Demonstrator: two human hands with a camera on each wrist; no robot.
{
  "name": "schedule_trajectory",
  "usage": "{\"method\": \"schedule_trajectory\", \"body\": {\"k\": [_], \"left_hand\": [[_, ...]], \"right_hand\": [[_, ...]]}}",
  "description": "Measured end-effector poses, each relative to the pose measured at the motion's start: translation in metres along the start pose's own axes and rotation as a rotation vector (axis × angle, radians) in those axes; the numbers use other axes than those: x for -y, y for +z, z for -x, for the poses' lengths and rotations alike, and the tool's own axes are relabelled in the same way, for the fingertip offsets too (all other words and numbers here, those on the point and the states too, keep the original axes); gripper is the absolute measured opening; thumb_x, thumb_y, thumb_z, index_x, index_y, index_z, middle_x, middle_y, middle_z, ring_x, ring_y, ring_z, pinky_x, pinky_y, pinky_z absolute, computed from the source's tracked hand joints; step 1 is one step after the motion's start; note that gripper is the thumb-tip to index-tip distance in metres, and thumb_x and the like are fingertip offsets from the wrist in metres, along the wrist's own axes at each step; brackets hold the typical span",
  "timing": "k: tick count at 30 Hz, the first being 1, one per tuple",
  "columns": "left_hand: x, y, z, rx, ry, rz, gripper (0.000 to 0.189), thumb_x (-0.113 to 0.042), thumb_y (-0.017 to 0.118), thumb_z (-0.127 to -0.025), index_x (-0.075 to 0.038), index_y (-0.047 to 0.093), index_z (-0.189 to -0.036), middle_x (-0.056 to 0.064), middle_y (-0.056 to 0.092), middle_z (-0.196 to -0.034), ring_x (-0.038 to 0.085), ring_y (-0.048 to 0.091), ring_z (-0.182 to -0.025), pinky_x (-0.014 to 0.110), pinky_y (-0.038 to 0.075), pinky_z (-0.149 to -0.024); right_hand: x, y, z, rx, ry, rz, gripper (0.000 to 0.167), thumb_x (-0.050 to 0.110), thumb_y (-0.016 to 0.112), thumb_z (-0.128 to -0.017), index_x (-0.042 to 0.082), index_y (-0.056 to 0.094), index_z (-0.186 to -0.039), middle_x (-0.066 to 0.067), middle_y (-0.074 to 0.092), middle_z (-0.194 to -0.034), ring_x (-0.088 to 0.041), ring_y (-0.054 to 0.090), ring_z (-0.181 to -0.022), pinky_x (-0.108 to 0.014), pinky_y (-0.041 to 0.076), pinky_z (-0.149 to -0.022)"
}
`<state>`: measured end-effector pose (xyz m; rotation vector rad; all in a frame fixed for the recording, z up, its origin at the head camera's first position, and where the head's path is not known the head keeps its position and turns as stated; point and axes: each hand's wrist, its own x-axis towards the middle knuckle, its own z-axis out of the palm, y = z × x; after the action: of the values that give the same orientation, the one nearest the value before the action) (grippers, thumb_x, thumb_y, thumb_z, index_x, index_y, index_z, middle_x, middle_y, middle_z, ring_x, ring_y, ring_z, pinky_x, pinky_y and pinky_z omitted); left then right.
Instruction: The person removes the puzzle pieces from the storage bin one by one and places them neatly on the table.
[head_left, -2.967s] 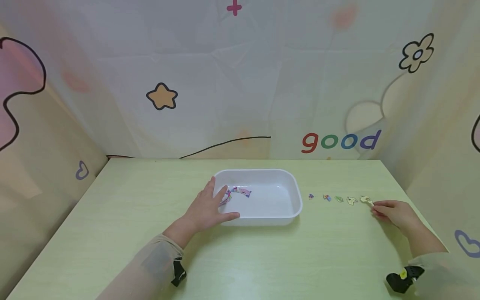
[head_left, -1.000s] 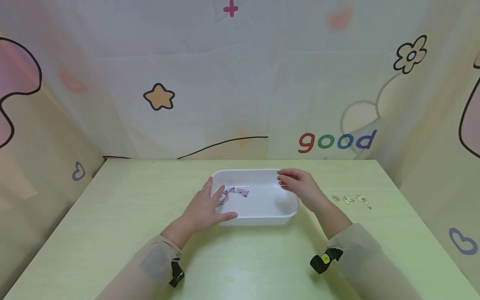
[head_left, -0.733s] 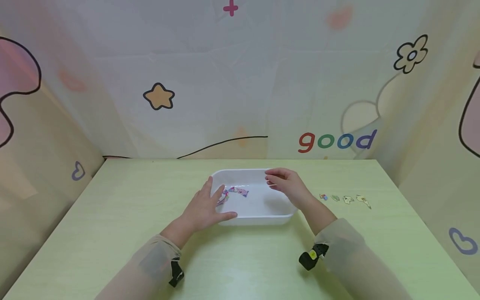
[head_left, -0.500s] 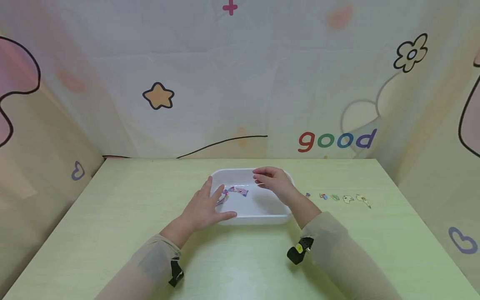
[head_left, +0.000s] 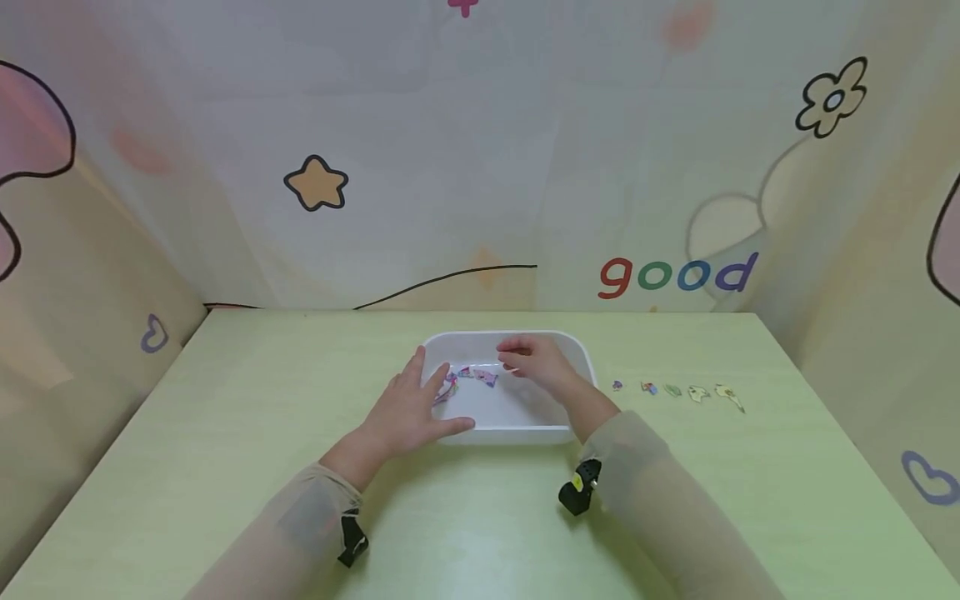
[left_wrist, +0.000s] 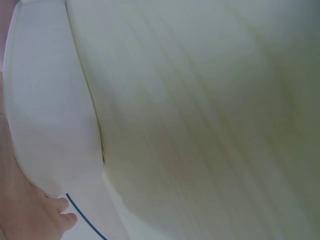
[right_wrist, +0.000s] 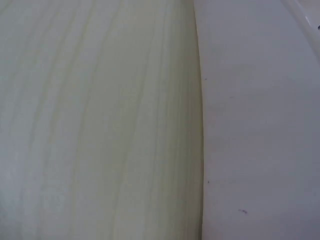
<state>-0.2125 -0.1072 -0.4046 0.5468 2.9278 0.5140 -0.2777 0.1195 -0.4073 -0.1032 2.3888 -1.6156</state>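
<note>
A white plastic tray (head_left: 517,408) stands on the table with a few small pink and purple sticker-like cutouts (head_left: 486,378) at its left inside. My left hand (head_left: 397,417) rests over the tray's left end, fingers spread and thumb along the near rim. It partly hides the leftmost cutout (head_left: 448,389). The left wrist view shows the hand (left_wrist: 30,210) against the tray wall (left_wrist: 55,100). My right hand (head_left: 540,364) hovers above the tray's right half, fingers loosely bent, with nothing visible between them. The right wrist view shows only tray wall (right_wrist: 260,125) and table.
Right of the tray, several small cutouts lie in a row: a purple one (head_left: 617,386), a red and blue one (head_left: 648,388), a green one (head_left: 672,390), a pale one (head_left: 698,394) and a yellowish one (head_left: 730,397). A printed curtain (head_left: 450,167) stands behind the pale table (head_left: 450,525).
My right hand has let go of the yellowish cutout at the row's right end and moved left, over the tray. My left hand has stayed on the tray.
</note>
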Motion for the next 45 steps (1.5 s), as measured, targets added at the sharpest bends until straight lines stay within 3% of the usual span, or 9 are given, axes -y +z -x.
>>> {"method": "schedule_trajectory", "body": {"k": [3,11,17,26,38,45], "left_hand": [[0.001,-0.001,0.0,-0.001,0.002,0.003,0.098,-0.076,0.05,-0.074,-0.016,0.028,-0.148,0.02,0.0,-0.154,0.044,0.022,-0.134,0.054,0.023,-0.105],[0.001,0.0,-0.001,-0.002,0.009,0.003,0.099,-0.078,0.049,-0.074,-0.015,0.028,-0.148,0.02,0.0,-0.154,0.045,0.024,-0.133,0.055,0.025,-0.104],[0.003,0.002,-0.002,-0.018,0.026,-0.008,0.099,-0.077,0.049,-0.074,-0.014,0.029,-0.147,0.023,0.001,-0.153,0.046,0.028,-0.131,0.055,0.027,-0.103],[0.005,0.004,-0.002,-0.02,0.033,0.005,0.1,-0.078,0.048,-0.073,-0.014,0.029,-0.147,0.022,0.0,-0.153,0.046,0.027,-0.131,0.055,0.026,-0.103],[0.002,0.001,-0.003,-0.021,0.017,0.014,0.1,-0.078,0.049,-0.073,-0.014,0.028,-0.148,0.021,-0.001,-0.154,0.045,0.025,-0.132,0.055,0.025,-0.104],[0.001,0.002,-0.001,-0.023,0.027,0.01,0.098,-0.075,0.051,-0.075,-0.012,0.03,-0.147,0.024,0.001,-0.153,0.046,0.025,-0.132,0.055,0.025,-0.104]], "right_hand": [[-0.002,0.001,-0.003,0.008,-0.005,0.113,0.024,0.011,0.061,-0.09,0.001,0.064,-0.112,-0.012,0.065,-0.104,-0.021,0.06,-0.089,-0.031,0.051,-0.079],[-0.012,0.01,-0.005,0.048,-0.138,0.466,0.025,0.01,0.069,-0.084,-0.002,0.066,-0.106,-0.009,0.063,-0.092,-0.021,0.056,-0.088,-0.034,0.046,-0.083],[-0.011,0.018,-0.006,0.049,-0.225,0.717,0.03,0.018,0.073,-0.081,0.003,0.069,-0.107,-0.005,0.06,-0.09,-0.019,0.053,-0.087,-0.034,0.043,-0.083],[-0.009,0.02,-0.004,0.054,-0.233,0.729,0.016,0.011,0.073,-0.08,0.005,0.071,-0.095,-0.003,0.059,-0.087,-0.018,0.054,-0.084,-0.031,0.045,-0.08],[-0.009,0.019,-0.006,0.065,-0.175,0.616,0.012,0.006,0.07,-0.082,0.008,0.061,-0.089,-0.001,0.059,-0.077,-0.015,0.053,-0.074,-0.028,0.045,-0.072],[-0.01,0.018,-0.004,0.056,-0.185,0.597,0.007,0.006,0.069,-0.083,0.008,0.062,-0.085,-0.002,0.059,-0.077,-0.015,0.052,-0.075,-0.028,0.045,-0.073]]}}
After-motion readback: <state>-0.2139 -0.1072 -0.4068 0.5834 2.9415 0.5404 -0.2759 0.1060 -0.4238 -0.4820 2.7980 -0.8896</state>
